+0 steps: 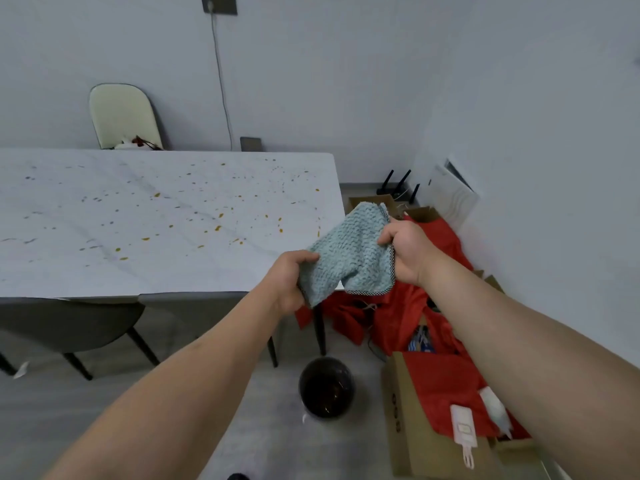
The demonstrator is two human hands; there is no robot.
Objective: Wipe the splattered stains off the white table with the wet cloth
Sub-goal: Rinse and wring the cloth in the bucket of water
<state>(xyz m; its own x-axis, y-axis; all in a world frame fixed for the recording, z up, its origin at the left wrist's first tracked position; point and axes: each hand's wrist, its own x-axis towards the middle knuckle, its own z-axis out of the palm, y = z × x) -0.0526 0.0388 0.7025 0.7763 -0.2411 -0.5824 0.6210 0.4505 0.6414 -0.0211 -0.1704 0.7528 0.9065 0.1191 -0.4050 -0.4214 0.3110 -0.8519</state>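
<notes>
A light blue textured cloth (349, 252) with a dark checked hem hangs spread between both hands, in the air over the white table's near right corner. My left hand (289, 280) grips its lower left edge. My right hand (407, 251) pinches its upper right edge. The white marble-look table (69, 271) fills the left half of the view. Orange and grey stains (218, 227) are splattered across most of its top, densest in the middle and toward the right. The cloth does not touch the table.
Grey chairs (69, 327) are tucked under the table's near edge; a cream chair (123, 116) stands behind it. A black bin (325, 388) sits on the floor below my hands. Cardboard boxes (408, 441) with red fabric (433, 382) crowd the floor at the right wall.
</notes>
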